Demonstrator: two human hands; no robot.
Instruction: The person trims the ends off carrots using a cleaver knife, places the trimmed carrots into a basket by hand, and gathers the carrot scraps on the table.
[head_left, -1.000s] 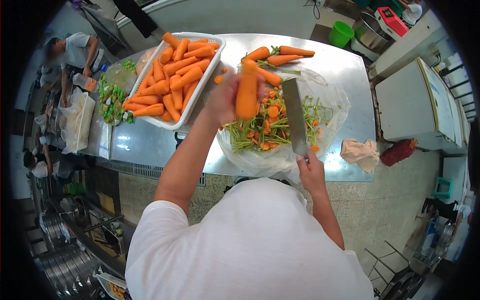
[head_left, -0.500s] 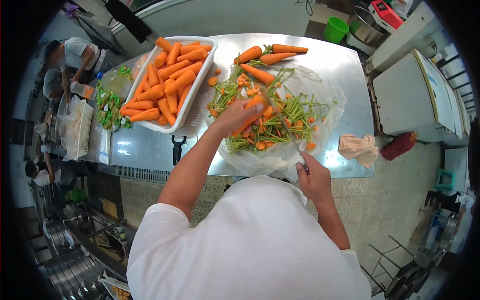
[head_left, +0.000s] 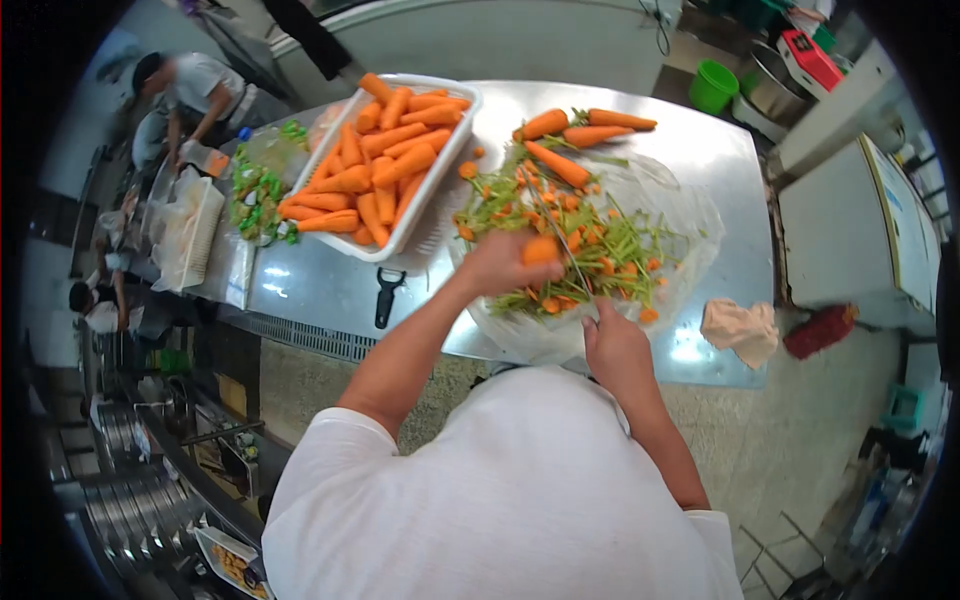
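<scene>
The left hand (head_left: 497, 262) is clenched around a stubby orange carrot (head_left: 540, 250), pinning it low over the heap of green stalks and orange carrot trimmings (head_left: 590, 250) that lies on a clear plastic sheet (head_left: 700, 215) spread across the stainless steel table (head_left: 320, 285). The right hand (head_left: 615, 345) is closed on the handle of a broad steel cleaver (head_left: 560, 240), whose blade shows edge-on and stands just beside the carrot's exposed end. To trim well here, the blade should likely come straight down with the left fingertips curled back from the cut line (the carrot is short, so there is little spare length to hold), and the carrot should rest firmly on the sheet so it cannot roll on the loose stalks. Beyond the heap lie a few untrimmed orange carrots with green tops (head_left: 585, 130). To the left, a white plastic basket (head_left: 440, 195) holds a pile of trimmed carrots, and a black-handled peeler (head_left: 385, 297) lies on the table just in front of it. Other people work at the far left.
</scene>
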